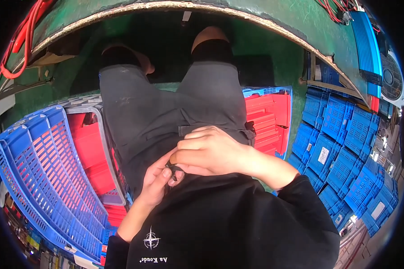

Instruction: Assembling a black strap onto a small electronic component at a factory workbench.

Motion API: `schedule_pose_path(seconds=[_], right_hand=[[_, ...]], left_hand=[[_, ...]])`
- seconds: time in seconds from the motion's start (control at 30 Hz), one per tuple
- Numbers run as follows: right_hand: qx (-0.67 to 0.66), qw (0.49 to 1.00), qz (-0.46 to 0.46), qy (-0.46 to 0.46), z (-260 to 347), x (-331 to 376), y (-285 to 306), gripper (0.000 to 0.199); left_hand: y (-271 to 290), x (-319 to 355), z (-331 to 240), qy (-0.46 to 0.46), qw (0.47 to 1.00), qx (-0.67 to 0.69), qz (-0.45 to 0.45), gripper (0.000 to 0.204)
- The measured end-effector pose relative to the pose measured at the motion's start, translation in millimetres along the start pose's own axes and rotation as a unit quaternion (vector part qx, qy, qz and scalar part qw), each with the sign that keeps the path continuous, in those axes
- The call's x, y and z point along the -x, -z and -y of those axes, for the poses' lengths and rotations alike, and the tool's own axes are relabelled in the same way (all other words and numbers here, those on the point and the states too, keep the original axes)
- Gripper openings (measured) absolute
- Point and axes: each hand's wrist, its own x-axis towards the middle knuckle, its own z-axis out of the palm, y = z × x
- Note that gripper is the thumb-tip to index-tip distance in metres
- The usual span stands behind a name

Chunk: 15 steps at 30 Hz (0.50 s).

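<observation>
I look straight down at my own lap, in grey shorts [143, 112] and a black shirt [220, 219]. My right hand [211, 150] is curled in front of my waist, its fingertips pinching a small dark part [173, 168]. My left hand [158, 179] comes up from below and meets it, fingers closed around the same small dark part. The piece is mostly hidden between the fingers, so its shape cannot be told. Both my knees [211, 38] point toward the top of the picture.
A blue slatted plastic crate [40, 170] stands at my left with red crates [87, 148] inside and beside it. A red crate in a blue one [269, 116] sits at my right. Stacks of blue crates [341, 152] fill the right side. Red cables [20, 40] hang at upper left over green floor.
</observation>
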Motion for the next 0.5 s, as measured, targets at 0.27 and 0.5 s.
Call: schedule_pose_path(seconds=[0.27, 0.5], right_hand=[[-0.080, 0.995, -0.015, -0.062, 9, -2, 2, 0.011], [-0.028, 0.999, -0.025, -0.004, 6, -2, 6, 0.014]], left_hand=[[0, -1, -5, 0.009, 1.000, -0.012, -0.007, 0.058], [-11, -4, -12, 0.006, 1.000, 0.004, -0.028, 0.044]])
